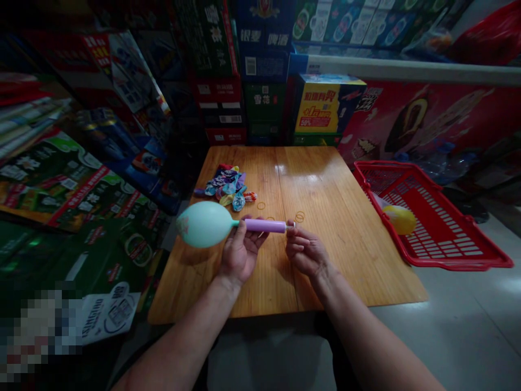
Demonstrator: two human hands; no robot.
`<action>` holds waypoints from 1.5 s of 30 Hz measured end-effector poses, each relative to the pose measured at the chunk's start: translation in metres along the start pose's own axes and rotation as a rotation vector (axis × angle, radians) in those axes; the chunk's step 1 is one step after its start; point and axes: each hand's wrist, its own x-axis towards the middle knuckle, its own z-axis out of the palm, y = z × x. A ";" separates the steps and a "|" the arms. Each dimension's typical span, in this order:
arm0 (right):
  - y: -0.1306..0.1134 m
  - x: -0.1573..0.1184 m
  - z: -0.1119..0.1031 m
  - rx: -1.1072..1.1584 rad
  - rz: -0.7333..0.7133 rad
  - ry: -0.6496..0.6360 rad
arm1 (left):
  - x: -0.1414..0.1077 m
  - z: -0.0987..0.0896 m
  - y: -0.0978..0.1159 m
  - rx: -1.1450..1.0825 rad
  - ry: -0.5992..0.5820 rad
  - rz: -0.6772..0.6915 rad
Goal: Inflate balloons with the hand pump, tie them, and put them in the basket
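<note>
Center of frame, over the wooden tabletop [325, 260]: left hand [240, 252] closed around the purple pump [264, 225] at its left end, thumb on top near the nozzle, palm turned up. Mint-green balloon [204, 224], inflated, sits on that nozzle, pointing to the left of the frame; faint pink print at its far end. Right hand [305, 250] grips the pump's handle [291, 226] at the right end, fingers curled; a short stretch of thin rod shows between handle and barrel. Pump lies roughly level. Pile of uninflated balloons [230, 184], mixed colors, on the tabletop, upper left of the pump. Rubber bands [300, 216] lie flat just above the pump, some overlapping near the right hand. Right side of frame: red basket [443, 228] beside the tabletop, yellow balloon [401, 220] inside. Stacked boxes [264, 65] at top center.
</note>
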 end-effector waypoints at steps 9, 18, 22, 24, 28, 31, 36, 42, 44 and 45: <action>-0.019 -0.010 0.005 -0.040 -0.044 -0.022 | 0.012 0.000 0.021 0.044 0.001 0.041; 0.009 0.003 -0.001 0.072 0.066 0.007 | -0.005 0.004 -0.001 0.046 -0.057 0.001; -0.008 -0.001 0.003 -0.003 0.072 0.030 | 0.005 0.001 0.010 0.066 -0.043 0.001; -0.019 -0.005 0.004 -0.033 0.040 0.016 | 0.011 -0.001 0.021 0.073 -0.016 0.038; -0.022 -0.007 0.003 -0.035 -0.002 -0.015 | 0.012 -0.001 0.028 0.066 0.012 0.126; -0.005 -0.002 0.003 -0.020 0.068 0.003 | 0.003 0.001 0.013 0.054 -0.031 0.058; 0.003 0.002 0.001 0.021 0.068 0.003 | -0.002 0.003 -0.001 0.055 -0.049 0.015; -0.023 -0.007 -0.002 -0.002 0.005 -0.093 | 0.011 0.001 0.023 0.067 0.007 0.108; -0.019 -0.006 -0.002 0.019 -0.019 -0.096 | 0.009 0.002 0.023 0.062 0.000 0.136; -0.015 -0.005 -0.002 0.030 -0.006 -0.081 | 0.006 0.002 0.021 0.059 -0.014 0.123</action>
